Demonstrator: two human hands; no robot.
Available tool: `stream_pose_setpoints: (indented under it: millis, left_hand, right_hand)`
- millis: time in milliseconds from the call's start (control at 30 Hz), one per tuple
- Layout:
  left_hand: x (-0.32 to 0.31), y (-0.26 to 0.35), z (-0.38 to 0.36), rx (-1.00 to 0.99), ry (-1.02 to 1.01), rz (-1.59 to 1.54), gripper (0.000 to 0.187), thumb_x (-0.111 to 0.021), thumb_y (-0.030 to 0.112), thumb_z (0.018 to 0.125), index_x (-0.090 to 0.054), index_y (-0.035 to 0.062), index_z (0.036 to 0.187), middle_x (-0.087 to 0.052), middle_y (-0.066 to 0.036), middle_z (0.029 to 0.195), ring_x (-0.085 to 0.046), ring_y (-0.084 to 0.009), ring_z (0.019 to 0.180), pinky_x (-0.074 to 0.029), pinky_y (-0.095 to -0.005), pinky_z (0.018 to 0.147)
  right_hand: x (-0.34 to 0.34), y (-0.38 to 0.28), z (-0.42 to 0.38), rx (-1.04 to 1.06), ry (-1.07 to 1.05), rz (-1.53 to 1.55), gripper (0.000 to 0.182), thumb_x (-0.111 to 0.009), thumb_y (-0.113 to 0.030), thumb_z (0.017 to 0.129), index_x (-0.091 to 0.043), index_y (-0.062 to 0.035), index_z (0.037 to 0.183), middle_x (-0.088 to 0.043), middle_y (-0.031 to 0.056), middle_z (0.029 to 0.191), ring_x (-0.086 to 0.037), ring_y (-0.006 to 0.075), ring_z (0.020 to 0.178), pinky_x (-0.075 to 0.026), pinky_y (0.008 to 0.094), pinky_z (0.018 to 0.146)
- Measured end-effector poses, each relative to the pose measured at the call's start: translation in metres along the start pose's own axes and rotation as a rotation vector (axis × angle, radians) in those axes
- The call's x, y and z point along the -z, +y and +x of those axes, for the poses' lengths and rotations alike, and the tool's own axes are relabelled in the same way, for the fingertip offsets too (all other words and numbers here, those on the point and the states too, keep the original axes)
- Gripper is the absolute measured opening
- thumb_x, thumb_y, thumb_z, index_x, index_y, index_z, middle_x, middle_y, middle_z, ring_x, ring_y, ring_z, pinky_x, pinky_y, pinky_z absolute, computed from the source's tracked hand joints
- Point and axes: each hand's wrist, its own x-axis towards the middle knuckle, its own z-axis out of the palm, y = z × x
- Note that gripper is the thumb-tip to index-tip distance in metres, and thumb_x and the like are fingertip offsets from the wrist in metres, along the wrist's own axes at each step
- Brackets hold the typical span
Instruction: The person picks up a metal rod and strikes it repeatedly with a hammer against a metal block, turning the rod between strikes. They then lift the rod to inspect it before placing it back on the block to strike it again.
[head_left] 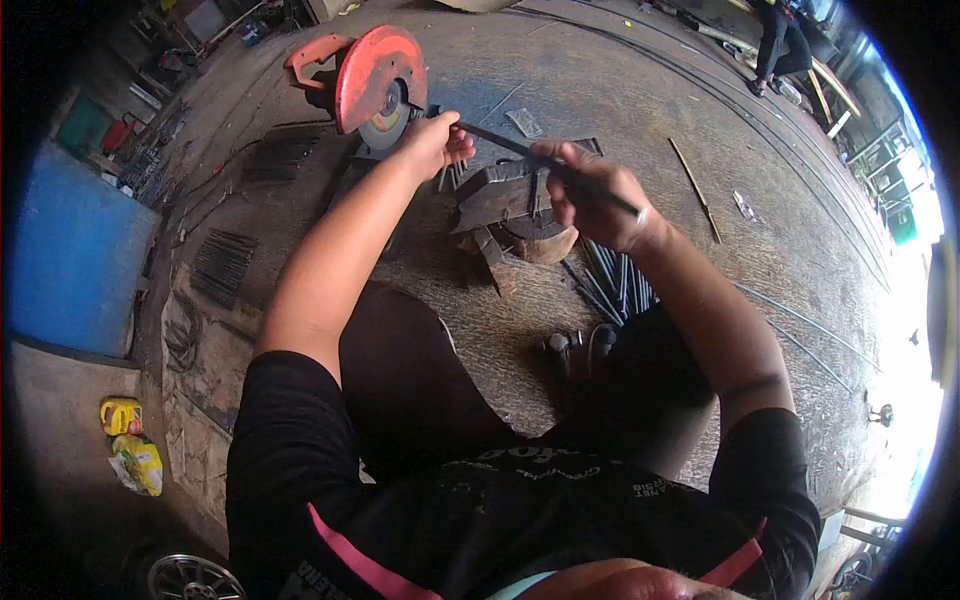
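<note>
A dark metal rod (495,139) slants across in front of me, held at both ends. My left hand (432,143) pinches its far end, close to the blade of an orange cut-off saw (382,78). Around the near part of the rod wraps my right hand (600,195), its fingers closed. Below the rod stands a dark metal block (500,200) on a round wooden base (542,246). A bundle of cut rods (620,280) lies on the floor beside my right knee.
Rows of short rods (222,265) lie at the left, near a blue panel (80,250). A yellow container (121,415) is at the lower left. A thin strip (695,190) and long bars lie to the right. Another person (785,45) is at the upper right.
</note>
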Motion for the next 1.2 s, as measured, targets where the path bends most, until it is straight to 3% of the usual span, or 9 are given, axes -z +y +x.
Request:
stream_pose_setpoints:
  millis: [167,267,400,500,633,833,967,1000,1200]
  left_hand:
    - [0.001,0.002,-0.024,0.195,-0.420,0.630,0.033,-0.046,0.034,0.091,-0.055,0.0073,0.075,-0.058,-0.007,0.064,-0.061,-0.0204,0.054,-0.055,-0.0375,0.053]
    - [-0.001,-0.012,-0.028,0.360,-0.665,0.824,0.030,-0.045,0.030,0.093,-0.057,0.0035,0.085,-0.060,-0.009,0.070,-0.064,-0.0227,0.062,-0.057,-0.0416,0.061]
    - [-0.025,-0.020,-0.041,0.328,-0.694,1.163,0.023,-0.050,0.027,0.094,-0.058,0.0059,0.100,-0.063,-0.008,0.090,-0.065,-0.0207,0.079,-0.056,-0.0377,0.070]
    - [-0.047,-0.010,-0.054,-0.183,-0.758,0.666,0.028,-0.047,0.030,0.099,-0.058,0.0047,0.107,-0.064,-0.006,0.099,-0.063,-0.0170,0.092,-0.055,-0.0326,0.075]
    - [-0.083,0.030,-0.105,-0.474,-0.603,0.118,0.033,-0.045,0.030,0.101,-0.058,0.0027,0.112,-0.065,-0.008,0.101,-0.063,-0.0151,0.096,-0.055,-0.0306,0.076]
    - [-0.081,0.054,-0.142,-0.585,-0.576,0.270,0.025,-0.054,0.020,0.097,-0.057,0.0003,0.112,-0.065,-0.012,0.096,-0.067,-0.0198,0.085,-0.058,-0.0317,0.069]
    - [-0.078,0.066,-0.154,-0.676,-0.484,0.187,0.022,-0.062,0.022,0.093,-0.059,0.0037,0.104,-0.065,-0.008,0.090,-0.068,-0.0177,0.075,-0.057,-0.0285,0.058]
    - [-0.076,0.069,-0.155,-0.699,-0.432,0.174,0.023,-0.064,0.025,0.091,-0.060,0.0055,0.101,-0.065,-0.006,0.087,-0.067,-0.0170,0.072,-0.056,-0.0267,0.054]
    - [-0.059,0.074,-0.139,-0.683,-0.429,0.080,0.025,-0.059,0.028,0.094,-0.060,0.0048,0.103,-0.064,-0.007,0.088,-0.066,-0.0178,0.074,-0.056,-0.0312,0.061]
  right_hand:
    - [-0.018,-0.028,-0.015,0.248,-0.148,0.294,0.052,-0.047,-0.041,0.097,-0.043,-0.0019,0.132,-0.065,0.0143,0.109,-0.064,0.0276,0.096,-0.048,0.0371,0.084]
    - [0.001,-0.028,-0.012,0.336,-0.017,0.105,0.050,-0.045,-0.042,0.097,-0.047,0.0006,0.124,-0.066,0.0140,0.099,-0.064,0.0266,0.091,-0.047,0.0371,0.082]
    - [0.000,-0.028,-0.012,0.307,0.166,-0.100,0.044,-0.042,-0.037,0.101,-0.052,0.0043,0.111,-0.061,0.0110,0.075,-0.060,0.0229,0.072,-0.046,0.0340,0.071]
    - [-0.007,-0.020,-0.010,0.242,0.219,-0.158,0.042,-0.041,-0.036,0.101,-0.056,0.0035,0.104,-0.054,0.0081,0.065,-0.054,0.0191,0.058,-0.046,0.0310,0.064]
    - [-0.017,-0.012,-0.006,0.160,0.285,-0.443,0.046,-0.041,-0.040,0.101,-0.060,0.0019,0.096,-0.052,0.0052,0.055,-0.048,0.0144,0.049,-0.037,0.0275,0.054]
    - [-0.027,-0.008,-0.009,-0.023,0.038,-0.275,0.051,-0.042,-0.044,0.100,-0.061,0.0022,0.094,-0.054,0.0019,0.059,-0.044,0.0117,0.048,-0.031,0.0270,0.051]
    - [-0.021,-0.002,-0.014,0.184,-0.190,-0.929,0.049,-0.043,-0.049,0.098,-0.063,-0.0043,0.104,-0.055,0.0008,0.073,-0.051,0.0104,0.069,-0.043,0.0256,0.063]
    - [-0.019,-0.001,-0.015,-0.004,-0.238,-0.818,0.039,-0.050,-0.041,0.097,-0.062,-0.0054,0.109,-0.060,0.0008,0.087,-0.053,0.0101,0.082,-0.045,0.0262,0.070]
    - [-0.011,0.016,-0.004,0.010,-0.208,-0.713,0.023,-0.058,-0.022,0.094,-0.062,-0.0027,0.106,-0.062,0.0041,0.091,-0.054,0.0135,0.088,-0.044,0.0312,0.083]
